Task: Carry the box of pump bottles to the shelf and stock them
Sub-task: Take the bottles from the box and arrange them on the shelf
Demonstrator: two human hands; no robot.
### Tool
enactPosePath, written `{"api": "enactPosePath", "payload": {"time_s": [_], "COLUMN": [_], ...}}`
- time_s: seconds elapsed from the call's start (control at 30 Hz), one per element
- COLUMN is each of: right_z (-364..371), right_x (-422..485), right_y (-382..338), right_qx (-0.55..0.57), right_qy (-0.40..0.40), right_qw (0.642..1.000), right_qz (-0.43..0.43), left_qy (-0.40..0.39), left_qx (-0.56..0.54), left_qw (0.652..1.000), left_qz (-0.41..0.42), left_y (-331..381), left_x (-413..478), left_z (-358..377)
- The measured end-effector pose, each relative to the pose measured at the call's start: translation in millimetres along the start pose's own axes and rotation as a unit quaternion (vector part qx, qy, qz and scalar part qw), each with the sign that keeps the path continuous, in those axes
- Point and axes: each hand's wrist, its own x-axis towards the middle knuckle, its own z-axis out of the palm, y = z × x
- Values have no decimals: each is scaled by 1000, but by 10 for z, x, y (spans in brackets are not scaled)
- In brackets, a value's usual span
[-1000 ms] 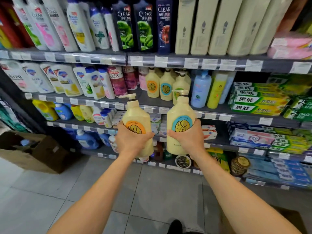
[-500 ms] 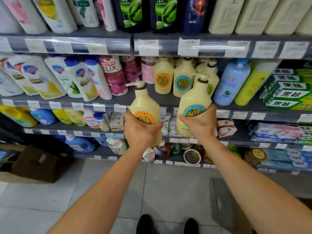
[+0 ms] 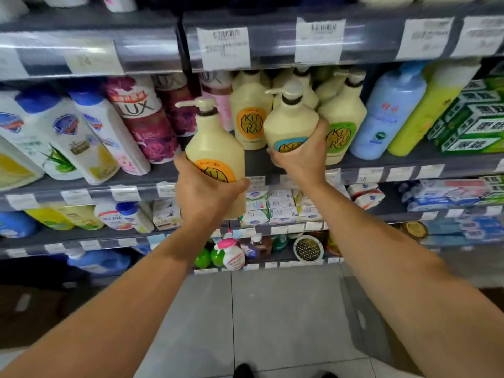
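Shelf edge (image 3: 381, 174) passes behind left hand (image 3: 203, 192), right hand (image 3: 300, 159) gripping bottles (image 3: 215, 143).

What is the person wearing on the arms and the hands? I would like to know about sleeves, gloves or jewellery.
Nothing worn shows. The left hand and the right hand have no gloves, and no ring is visible. The left forearm and the right forearm are bare to the frame edge: no sleeve, watch or bracelet in view.
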Motion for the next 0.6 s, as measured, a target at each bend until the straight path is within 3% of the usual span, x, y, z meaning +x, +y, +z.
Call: {"api": "enactPosePath", "payload": {"time_s": [0.6], "right_z": [273], "right_x": [230], "right_y": [206], "right_qx": [6], "right_qy": [-6], "right_qw": [1000], "right_qz": [4], "left_qy": [7], "left_qx": [-3], "left_qw": [1000], "left_qz": [20], "left_y": [56], "left_x": [246], "left_z": [121]}}
